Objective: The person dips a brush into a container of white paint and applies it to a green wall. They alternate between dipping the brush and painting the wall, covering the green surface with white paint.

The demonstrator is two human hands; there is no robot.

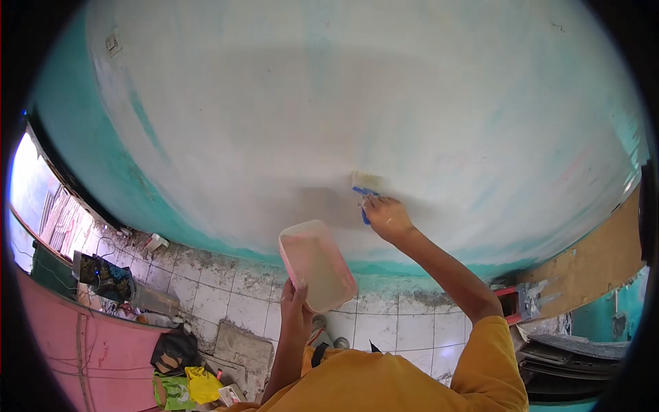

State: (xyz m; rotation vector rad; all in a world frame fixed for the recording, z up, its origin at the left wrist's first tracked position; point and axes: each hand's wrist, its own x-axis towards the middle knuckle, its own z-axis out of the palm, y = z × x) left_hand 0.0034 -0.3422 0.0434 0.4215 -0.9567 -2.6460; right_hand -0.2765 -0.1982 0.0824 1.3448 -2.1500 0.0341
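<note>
My right hand (pixel 388 216) is closed round the blue handle of a wide paintbrush (pixel 366 184), whose pale bristles lie against the wall (pixel 274 123). The wall is coated whitish, with turquoise showing through in streaks and along its lower edge. Lower and to the left, my left hand (pixel 295 296) grips the near side of a pinkish, rectangular plastic tub (pixel 319 268). Pale liquid seems to cover the inside of the tub. The tub is held apart from the wall brush, below it in view.
Stained white floor tiles (pixel 206 295) run along the wall's foot. A black bag (pixel 175 351), a yellow bag (pixel 202 384) and a green bag (pixel 173 391) lie lower left. At right are a red-and-grey object (pixel 518 304) and stacked dark sheets (pixel 570 364).
</note>
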